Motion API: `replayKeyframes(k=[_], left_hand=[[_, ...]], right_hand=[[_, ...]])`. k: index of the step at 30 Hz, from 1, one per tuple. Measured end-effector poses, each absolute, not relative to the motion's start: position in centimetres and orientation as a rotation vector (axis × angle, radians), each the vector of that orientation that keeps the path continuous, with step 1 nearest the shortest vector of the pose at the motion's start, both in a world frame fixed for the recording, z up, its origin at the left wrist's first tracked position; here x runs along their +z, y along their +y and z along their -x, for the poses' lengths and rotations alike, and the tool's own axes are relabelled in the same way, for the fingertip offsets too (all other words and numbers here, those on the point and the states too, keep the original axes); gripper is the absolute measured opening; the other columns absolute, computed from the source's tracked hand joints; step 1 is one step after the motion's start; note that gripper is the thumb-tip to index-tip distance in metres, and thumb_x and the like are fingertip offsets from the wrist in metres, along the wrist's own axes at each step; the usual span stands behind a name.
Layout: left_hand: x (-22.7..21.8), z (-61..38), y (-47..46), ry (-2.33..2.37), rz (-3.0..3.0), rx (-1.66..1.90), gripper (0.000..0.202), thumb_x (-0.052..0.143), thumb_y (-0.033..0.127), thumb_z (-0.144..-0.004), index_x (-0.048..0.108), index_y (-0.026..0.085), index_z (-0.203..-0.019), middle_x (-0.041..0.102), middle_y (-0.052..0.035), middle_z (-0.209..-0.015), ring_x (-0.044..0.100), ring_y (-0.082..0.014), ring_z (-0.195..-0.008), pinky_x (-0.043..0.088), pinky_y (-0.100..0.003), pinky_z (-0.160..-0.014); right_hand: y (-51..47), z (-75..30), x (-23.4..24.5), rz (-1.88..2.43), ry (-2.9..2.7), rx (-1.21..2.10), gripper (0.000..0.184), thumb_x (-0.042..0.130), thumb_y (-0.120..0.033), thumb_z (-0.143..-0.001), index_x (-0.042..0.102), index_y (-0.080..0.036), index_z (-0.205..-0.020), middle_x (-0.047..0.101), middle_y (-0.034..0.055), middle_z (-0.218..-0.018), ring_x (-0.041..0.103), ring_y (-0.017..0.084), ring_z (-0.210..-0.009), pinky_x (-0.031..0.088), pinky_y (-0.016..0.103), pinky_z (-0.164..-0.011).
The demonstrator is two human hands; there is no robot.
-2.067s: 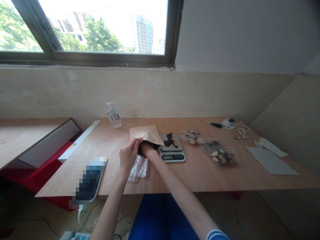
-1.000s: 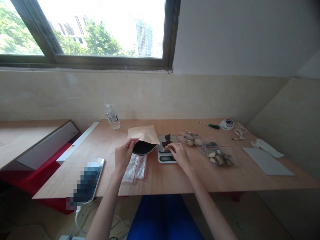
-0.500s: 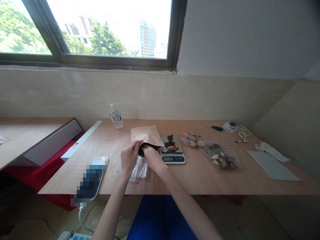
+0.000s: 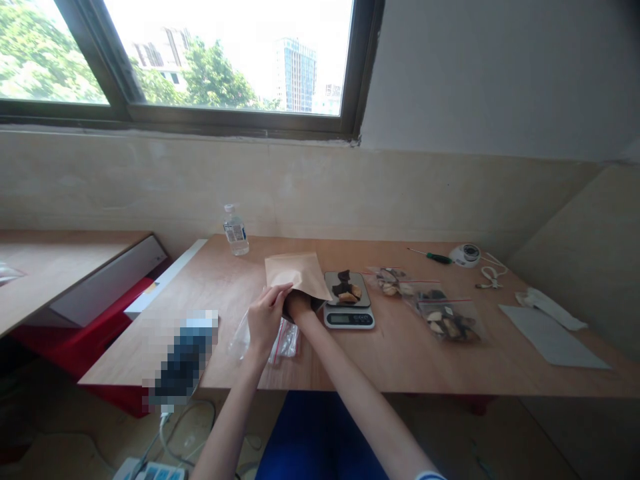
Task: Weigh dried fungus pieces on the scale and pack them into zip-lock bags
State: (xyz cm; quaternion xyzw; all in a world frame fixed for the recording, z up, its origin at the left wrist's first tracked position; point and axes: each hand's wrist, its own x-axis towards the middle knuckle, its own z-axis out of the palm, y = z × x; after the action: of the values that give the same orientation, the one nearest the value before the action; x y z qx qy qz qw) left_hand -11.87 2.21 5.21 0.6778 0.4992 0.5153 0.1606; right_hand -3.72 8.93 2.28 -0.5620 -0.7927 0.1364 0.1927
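Observation:
My left hand point(image 4: 267, 313) pinches the edge of a brown kraft paper bag point(image 4: 295, 270), holding its mouth toward me. Inside that dark opening is my right hand point(image 4: 300, 308), reaching in past the knuckles, so its fingers are hidden. Right beside the bag stands a kitchen scale point(image 4: 350, 320) with several dark and pale dried pieces point(image 4: 346, 291) on its plate. Below my hands lie clear zip bags point(image 4: 285, 343) with red seal lines.
Zip bags of dried pieces point(image 4: 450, 325) lie right of the scale. Farther right are a screwdriver point(image 4: 439, 259), a dome camera point(image 4: 465, 255) and a white sheet point(image 4: 553, 337). A water bottle point(image 4: 236, 232) stands at the back left; a phone point(image 4: 185, 360) lies front left.
My right hand has gone deeper into the paper bag. My left hand keeps its hold on the bag's edge. The whole view has shifted slightly.

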Motion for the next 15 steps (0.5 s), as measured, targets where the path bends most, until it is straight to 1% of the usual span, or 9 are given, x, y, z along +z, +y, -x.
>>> replayKeyframes(k=[3,7,9,11,13,15], left_hand=[[5.1,11.7,2.1,1.44,-1.947,1.463,0.025,0.048,0.036,-0.087,0.068,0.027,-0.097,0.069,0.0001,-0.09,0.063,-0.0129,-0.078,0.046,-0.021,-0.068],[5.2,11.8,2.1,1.449,-1.975,1.444,0.025,0.047,0.036,-0.088,0.068,0.027,-0.097,0.069,0.0002,-0.09,0.063,-0.0127,-0.077,0.046,-0.021,-0.068],[5.3,11.8,2.2,1.462,-1.981,1.446,0.025,0.047,0.035,-0.088,0.068,0.026,-0.097,0.069,0.0001,-0.09,0.063,-0.0125,-0.075,0.046,-0.021,-0.067],[5.4,11.8,2.2,1.469,-1.973,1.465,0.025,0.047,0.036,-0.087,0.068,0.026,-0.097,0.069,0.0,-0.089,0.063,-0.0126,-0.074,0.046,-0.021,-0.066],[5.4,11.8,2.2,1.465,-1.968,1.484,0.025,0.047,0.036,-0.087,0.068,0.026,-0.096,0.069,-0.0003,-0.089,0.063,-0.0128,-0.075,0.045,-0.021,-0.067],[5.4,11.8,2.2,1.458,-1.979,1.483,0.025,0.047,0.035,-0.088,0.068,0.026,-0.096,0.069,-0.0005,-0.089,0.063,-0.0127,-0.075,0.045,-0.021,-0.066]], right_hand=[[8.6,3.4,2.0,1.65,-2.182,0.371,0.046,0.032,0.001,-0.088,0.048,-0.016,-0.127,0.061,0.0094,-0.12,0.05,0.023,-0.118,0.031,0.039,-0.106],[7.7,2.9,2.1,1.68,-2.143,0.355,0.046,0.033,0.001,-0.087,0.048,-0.015,-0.127,0.059,0.0111,-0.122,0.05,0.025,-0.118,0.03,0.041,-0.106],[7.3,2.7,2.3,1.672,-2.132,0.35,0.048,0.034,0.002,-0.085,0.049,-0.017,-0.126,0.06,0.0104,-0.121,0.05,0.024,-0.118,0.029,0.041,-0.107],[6.8,2.4,2.6,1.65,-2.125,0.348,0.05,0.036,0.003,-0.083,0.051,-0.021,-0.124,0.061,0.0083,-0.119,0.049,0.023,-0.119,0.029,0.038,-0.107],[6.1,2.1,2.9,1.623,-2.107,0.362,0.049,0.039,0.004,-0.081,0.055,-0.022,-0.12,0.063,0.0085,-0.115,0.05,0.023,-0.118,0.031,0.037,-0.105],[5.1,1.7,3.4,1.593,-2.078,0.393,0.043,0.041,0.003,-0.081,0.058,-0.016,-0.114,0.065,0.013,-0.111,0.055,0.026,-0.111,0.037,0.039,-0.1]])
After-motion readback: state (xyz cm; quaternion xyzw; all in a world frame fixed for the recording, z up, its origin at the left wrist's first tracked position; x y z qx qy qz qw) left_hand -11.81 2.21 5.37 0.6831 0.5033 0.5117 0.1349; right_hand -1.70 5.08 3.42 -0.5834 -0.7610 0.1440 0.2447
